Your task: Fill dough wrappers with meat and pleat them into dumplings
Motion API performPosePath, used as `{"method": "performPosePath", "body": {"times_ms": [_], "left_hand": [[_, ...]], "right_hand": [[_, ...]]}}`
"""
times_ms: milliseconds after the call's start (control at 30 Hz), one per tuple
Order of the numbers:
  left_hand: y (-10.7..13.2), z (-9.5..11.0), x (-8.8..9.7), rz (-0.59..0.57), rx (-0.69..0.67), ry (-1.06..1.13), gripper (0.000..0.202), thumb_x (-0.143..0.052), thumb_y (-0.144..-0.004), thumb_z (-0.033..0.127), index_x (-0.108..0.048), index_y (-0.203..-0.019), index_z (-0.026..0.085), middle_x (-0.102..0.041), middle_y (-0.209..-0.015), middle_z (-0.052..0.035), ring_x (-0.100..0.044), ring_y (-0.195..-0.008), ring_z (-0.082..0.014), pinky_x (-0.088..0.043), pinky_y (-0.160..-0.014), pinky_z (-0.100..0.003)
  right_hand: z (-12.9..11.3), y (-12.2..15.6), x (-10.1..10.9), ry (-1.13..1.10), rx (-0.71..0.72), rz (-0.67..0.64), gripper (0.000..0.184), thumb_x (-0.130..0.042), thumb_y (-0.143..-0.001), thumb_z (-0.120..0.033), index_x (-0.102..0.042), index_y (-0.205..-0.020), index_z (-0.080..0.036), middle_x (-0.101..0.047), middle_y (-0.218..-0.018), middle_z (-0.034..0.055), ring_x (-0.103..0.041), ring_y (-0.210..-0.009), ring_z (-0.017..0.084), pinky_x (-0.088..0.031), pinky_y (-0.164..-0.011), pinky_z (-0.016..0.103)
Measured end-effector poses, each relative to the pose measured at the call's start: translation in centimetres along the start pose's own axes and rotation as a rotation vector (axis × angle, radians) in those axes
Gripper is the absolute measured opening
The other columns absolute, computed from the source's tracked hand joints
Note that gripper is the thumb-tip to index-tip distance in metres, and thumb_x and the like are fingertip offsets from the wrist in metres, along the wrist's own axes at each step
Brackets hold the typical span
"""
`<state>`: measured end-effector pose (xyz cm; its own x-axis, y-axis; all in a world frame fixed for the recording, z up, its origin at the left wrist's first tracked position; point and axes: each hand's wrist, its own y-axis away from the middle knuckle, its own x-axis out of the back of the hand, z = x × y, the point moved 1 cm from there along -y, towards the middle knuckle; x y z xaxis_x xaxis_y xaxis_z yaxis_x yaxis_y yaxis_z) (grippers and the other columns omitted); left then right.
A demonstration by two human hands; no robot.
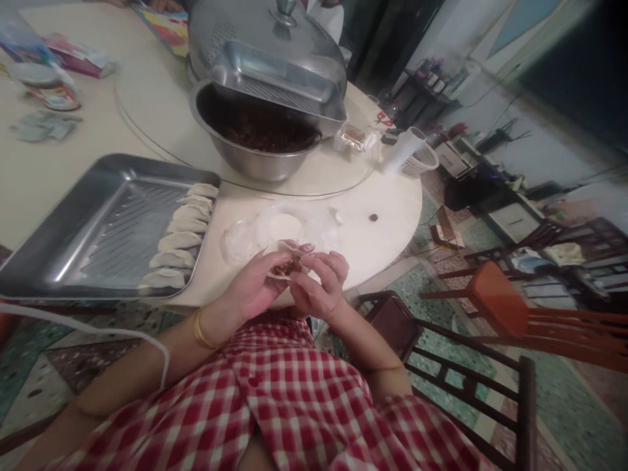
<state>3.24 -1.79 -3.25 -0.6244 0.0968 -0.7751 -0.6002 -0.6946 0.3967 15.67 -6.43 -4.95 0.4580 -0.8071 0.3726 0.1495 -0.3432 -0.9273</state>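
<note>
Thin round white dough wrapper [273,249], with dark brown filling [286,267] at its middle: I see it between the person's two hands, just over the table's near edge. The left hand [252,281] is loosely cupped beneath and around one side, thumb near the rim, probably so the filling can't slide out. The right hand [322,281] is curled, thumb and fingers pinching the opposite edge. A pale dough disc [285,227] lies on clear crinkled plastic [317,221] just beyond, perhaps to keep it from sticking. Left of that, pale folded dumplings [176,241] line one side of a shallow rectangular steel tray [110,226], packed close, I'd guess, to save room.
</note>
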Motion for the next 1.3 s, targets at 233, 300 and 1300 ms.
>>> {"method": "performPosePath", "body": {"times_ms": [233,300,1300], "left_hand": [[0.3,-0.2,0.6,0.005,-0.046,-0.093,0.009,-0.070,-0.070,0.008,-0.066,-0.070,0.016,-0.065,-0.067,0.0025,-0.057,-0.060,-0.0082,-0.042,-0.054,-0.017],[0.4,-0.3,0.7,-0.014,-0.048,-0.084,0.010,-0.071,-0.069,0.008,-0.066,-0.069,0.016,-0.065,-0.069,0.0020,-0.055,-0.059,-0.0078,-0.041,-0.054,-0.017],[1.3,-0.6,0.3,0.013,-0.125,-0.184,0.055,-0.062,-0.087,0.031,-0.044,-0.138,0.027,-0.066,-0.122,-0.0068,-0.058,-0.118,-0.0176,-0.047,-0.095,-0.027]], "right_hand": [[-0.4,0.0,-0.4,0.015,-0.090,-0.012,0.004,-0.060,-0.081,-0.026,-0.061,-0.083,-0.029,-0.062,-0.103,0.0010,-0.052,-0.101,0.018,-0.044,-0.091,0.036],[-0.5,0.0,-0.4,0.010,-0.135,-0.015,0.004,-0.058,-0.082,-0.024,-0.060,-0.082,-0.028,-0.061,-0.105,0.0020,-0.051,-0.103,0.019,-0.045,-0.091,0.037],[0.2,-0.1,-1.8,-0.541,-0.508,-0.245,0.021,-0.048,-0.094,-0.029,-0.067,-0.095,-0.022,-0.052,-0.136,0.0092,-0.048,-0.129,0.023,-0.045,-0.102,0.044]]}}
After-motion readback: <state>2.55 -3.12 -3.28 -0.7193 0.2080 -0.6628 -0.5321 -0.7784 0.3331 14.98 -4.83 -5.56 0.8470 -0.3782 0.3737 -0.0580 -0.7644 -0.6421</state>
